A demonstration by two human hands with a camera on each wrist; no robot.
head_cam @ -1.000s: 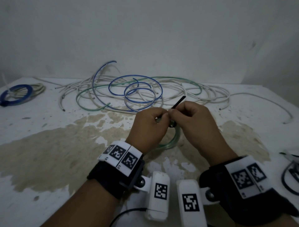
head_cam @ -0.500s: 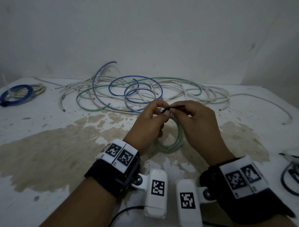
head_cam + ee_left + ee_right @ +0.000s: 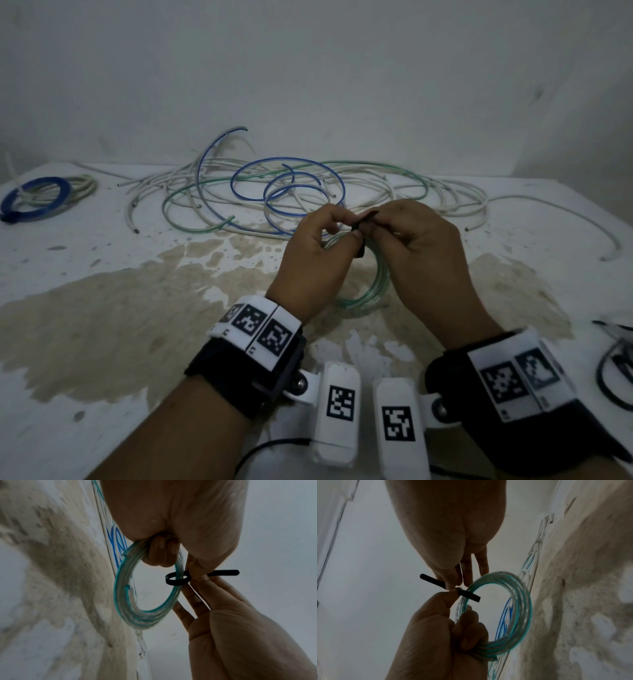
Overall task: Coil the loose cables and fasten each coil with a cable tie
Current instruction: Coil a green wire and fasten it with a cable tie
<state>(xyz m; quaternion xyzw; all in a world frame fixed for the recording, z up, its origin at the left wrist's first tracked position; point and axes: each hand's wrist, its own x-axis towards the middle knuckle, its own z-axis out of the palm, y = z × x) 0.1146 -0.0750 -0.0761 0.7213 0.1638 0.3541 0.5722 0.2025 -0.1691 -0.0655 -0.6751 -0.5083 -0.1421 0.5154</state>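
I held the green cable coil (image 3: 147,592) up off the stained table (image 3: 102,342), in the middle and close to me. My left hand (image 3: 310,260) had its lower fingers curled tight round the top of the coil, so the loops stayed together and did not spring open. The thumb and first finger of that hand pinched the black cable tie (image 3: 178,580) right beside the coil. The tie went once round the loops, and its free end stuck out to the side.

My right hand (image 3: 424,253) pinched the tie too, with thumb and first finger, touching my left fingertips. Its other fingers were nearly straight and held nothing. I think I held it this way so one hand kept the tie steady while the other pulled it snug.

On the far side lay a big heap of loose cables (image 3: 308,192), white, green and blue, all mixed up. They will be hard to pull apart. Far left sat a blue coil (image 3: 20,202) on a pale coil (image 3: 82,186), both already wound. Some black wire (image 3: 613,373) lay at the near right edge.
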